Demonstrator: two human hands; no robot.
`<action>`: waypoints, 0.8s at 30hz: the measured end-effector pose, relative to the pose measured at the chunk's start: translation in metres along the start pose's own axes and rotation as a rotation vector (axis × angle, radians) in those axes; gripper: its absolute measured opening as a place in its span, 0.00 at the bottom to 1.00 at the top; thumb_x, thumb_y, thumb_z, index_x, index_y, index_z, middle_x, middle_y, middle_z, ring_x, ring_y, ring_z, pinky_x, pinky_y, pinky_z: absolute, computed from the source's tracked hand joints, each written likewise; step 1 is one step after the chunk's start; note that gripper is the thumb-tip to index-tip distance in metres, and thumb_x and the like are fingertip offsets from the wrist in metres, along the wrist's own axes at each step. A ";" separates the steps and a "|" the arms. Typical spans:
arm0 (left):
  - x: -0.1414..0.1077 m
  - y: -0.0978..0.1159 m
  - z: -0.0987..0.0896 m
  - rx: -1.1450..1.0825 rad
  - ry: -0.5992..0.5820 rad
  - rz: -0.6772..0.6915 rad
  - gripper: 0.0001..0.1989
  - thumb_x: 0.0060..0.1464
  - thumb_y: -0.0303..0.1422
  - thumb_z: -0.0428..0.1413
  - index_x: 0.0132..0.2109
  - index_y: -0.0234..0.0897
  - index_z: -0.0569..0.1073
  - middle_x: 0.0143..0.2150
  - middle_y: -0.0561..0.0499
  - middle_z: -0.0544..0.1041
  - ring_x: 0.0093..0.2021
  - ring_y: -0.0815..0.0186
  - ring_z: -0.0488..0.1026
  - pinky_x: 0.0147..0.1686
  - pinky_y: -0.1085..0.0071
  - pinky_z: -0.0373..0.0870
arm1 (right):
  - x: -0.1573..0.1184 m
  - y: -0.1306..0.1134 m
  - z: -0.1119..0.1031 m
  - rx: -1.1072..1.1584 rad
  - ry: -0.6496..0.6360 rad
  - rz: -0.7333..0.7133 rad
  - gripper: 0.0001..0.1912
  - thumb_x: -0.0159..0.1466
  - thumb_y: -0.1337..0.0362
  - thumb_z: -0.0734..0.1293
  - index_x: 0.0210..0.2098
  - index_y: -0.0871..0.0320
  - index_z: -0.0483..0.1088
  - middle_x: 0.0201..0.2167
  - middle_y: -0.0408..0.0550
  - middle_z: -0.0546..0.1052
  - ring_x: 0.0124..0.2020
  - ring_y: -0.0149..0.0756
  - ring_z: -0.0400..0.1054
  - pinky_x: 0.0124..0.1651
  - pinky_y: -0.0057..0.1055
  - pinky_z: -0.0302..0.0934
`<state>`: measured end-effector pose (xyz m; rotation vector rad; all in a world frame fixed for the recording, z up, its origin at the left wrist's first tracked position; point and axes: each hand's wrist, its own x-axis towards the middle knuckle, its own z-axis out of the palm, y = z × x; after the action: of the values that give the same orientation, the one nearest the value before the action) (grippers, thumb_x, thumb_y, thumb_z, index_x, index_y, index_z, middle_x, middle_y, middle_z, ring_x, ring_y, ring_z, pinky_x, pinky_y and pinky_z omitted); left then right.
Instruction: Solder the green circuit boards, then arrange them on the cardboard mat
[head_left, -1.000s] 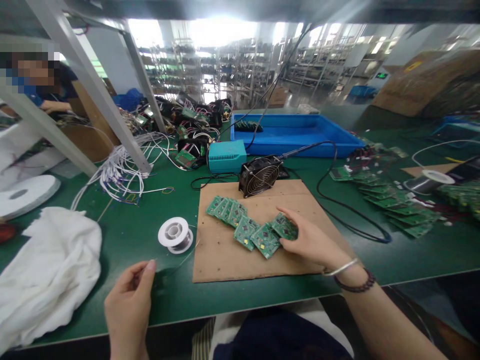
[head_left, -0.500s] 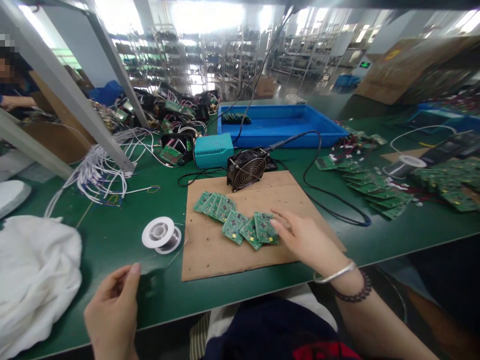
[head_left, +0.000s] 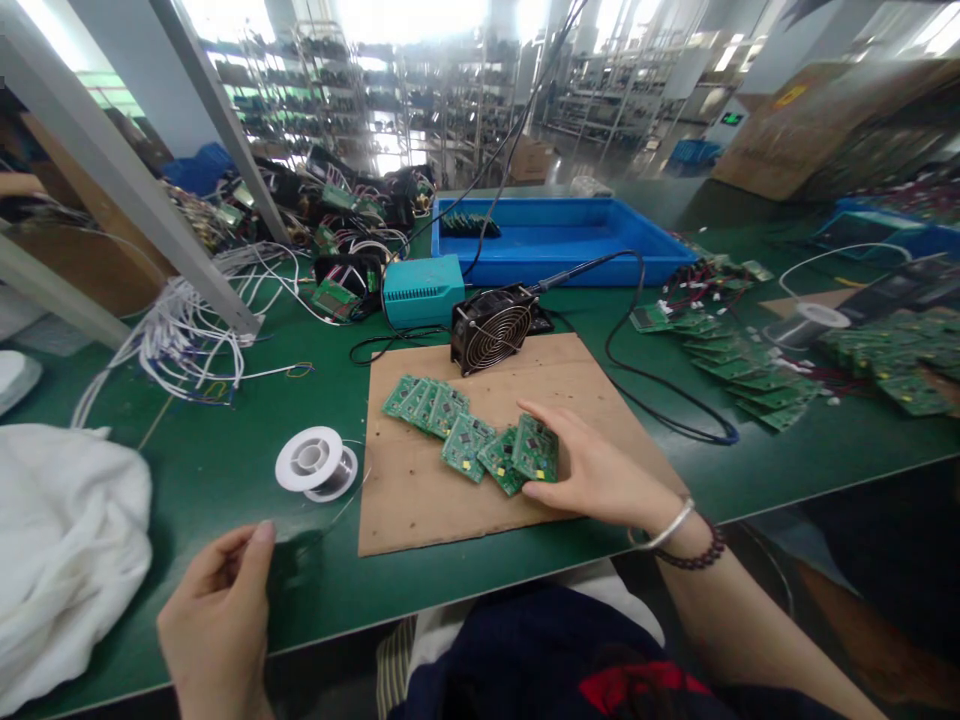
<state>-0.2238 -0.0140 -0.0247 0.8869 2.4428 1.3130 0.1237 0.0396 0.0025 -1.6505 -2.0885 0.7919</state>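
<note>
My right hand [head_left: 592, 465] grips the rightmost green circuit board [head_left: 535, 448] by its edges, thumb at the near side and fingers at the far side. That board looks slightly tilted and overlaps its neighbour. Several more circuit boards [head_left: 427, 405] lie in an overlapping row on the brown cardboard sheet [head_left: 435, 520]. Near the table's front edge, my left hand [head_left: 221, 600] is closed in a pinch. A thin strand of solder wire [head_left: 345, 507] runs from beside the white spool [head_left: 309, 460] toward its fingertips; the pinched end is hard to see.
A black fan [head_left: 493, 330] stands at the cardboard's back edge beside a teal box [head_left: 424, 290]. Behind them is a blue tray [head_left: 562, 268]. A black cable [head_left: 660, 400] loops on the right, near stacked boards [head_left: 742, 370]. White cloth [head_left: 67, 550] lies left.
My right hand has closed around the rightmost board, its thumb now at the near edge, and the board has tilted a little. My left hand keeps its pinch. The whole view has shifted slightly.
</note>
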 end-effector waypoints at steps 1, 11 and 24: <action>0.001 -0.001 0.000 0.017 0.001 0.004 0.25 0.33 0.54 0.58 0.32 0.37 0.76 0.23 0.52 0.73 0.28 0.62 0.69 0.29 0.68 0.63 | -0.002 -0.004 0.004 0.002 0.015 0.020 0.46 0.53 0.61 0.71 0.68 0.58 0.54 0.64 0.58 0.65 0.64 0.48 0.60 0.67 0.48 0.54; 0.004 -0.004 0.000 0.013 -0.030 -0.001 0.26 0.32 0.54 0.58 0.32 0.37 0.76 0.24 0.52 0.74 0.28 0.63 0.69 0.30 0.69 0.64 | 0.007 -0.019 0.027 -0.058 0.097 0.048 0.41 0.52 0.62 0.69 0.65 0.61 0.58 0.57 0.60 0.70 0.59 0.53 0.63 0.63 0.51 0.55; 0.004 -0.006 0.000 -0.060 -0.054 -0.021 0.26 0.30 0.55 0.58 0.31 0.37 0.76 0.24 0.50 0.74 0.27 0.62 0.70 0.28 0.69 0.66 | 0.034 -0.037 0.047 -0.010 0.052 -0.063 0.44 0.52 0.66 0.68 0.67 0.60 0.54 0.61 0.59 0.68 0.60 0.51 0.62 0.64 0.50 0.54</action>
<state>-0.2294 -0.0146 -0.0293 0.8681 2.3530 1.3293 0.0585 0.0573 -0.0128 -1.5852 -2.1007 0.7117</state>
